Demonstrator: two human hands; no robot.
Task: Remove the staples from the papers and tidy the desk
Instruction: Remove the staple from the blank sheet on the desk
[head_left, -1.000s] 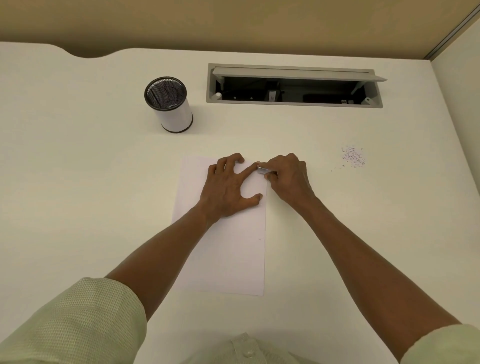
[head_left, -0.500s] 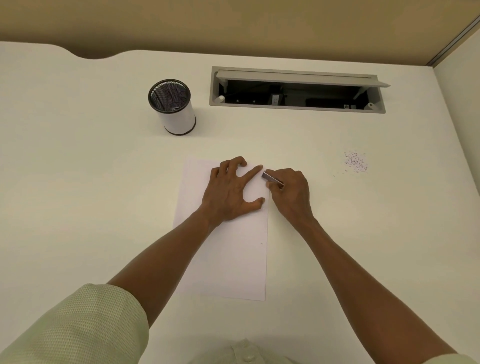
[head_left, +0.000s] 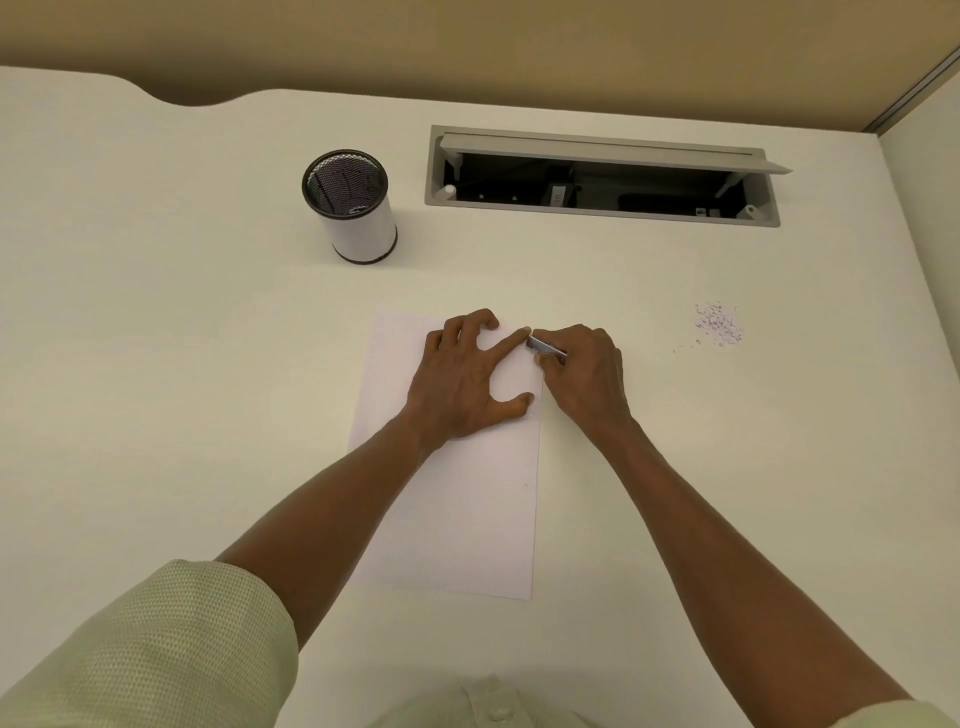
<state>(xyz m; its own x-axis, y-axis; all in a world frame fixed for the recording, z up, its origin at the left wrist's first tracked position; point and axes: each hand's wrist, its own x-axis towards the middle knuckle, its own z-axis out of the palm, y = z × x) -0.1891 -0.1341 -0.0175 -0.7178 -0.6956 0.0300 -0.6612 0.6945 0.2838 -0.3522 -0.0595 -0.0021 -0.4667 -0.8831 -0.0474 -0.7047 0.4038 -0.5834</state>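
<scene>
The white desk (head_left: 156, 364) is carrying everything, and the stapled papers (head_left: 467, 519) are lying near its middle, directly in front of the person, with their long axis running away from the body toward the open cable tray (head_left: 597, 208) at the back.

The left hand (head_left: 462, 379) is resting flat on the upper part of the sheets, fingers spread and mostly straight, pinning them down; its forefinger is stretching out to the far right corner of the papers.

The right hand (head_left: 587, 374) is sitting just off the right edge of the sheets, fingers curled round a small metal staple remover (head_left: 545, 347), whose tip is pointing left and slightly away, meeting the papers right beside the left forefinger tip.

That far right corner is what the coming move appears to turn on: the tool is arriving from the right, across the papers' short side, while the left hand is bracing from the opposite side. The staple itself is too small to make out, so whether the tool is under it cannot be told.

A black mesh pen cup (head_left: 353, 208) is standing well apart at the back left. A little heap of pulled staples (head_left: 719, 325) is lying to the right, nearer the right hand, so that hand looks better placed to drop the next one there.
</scene>
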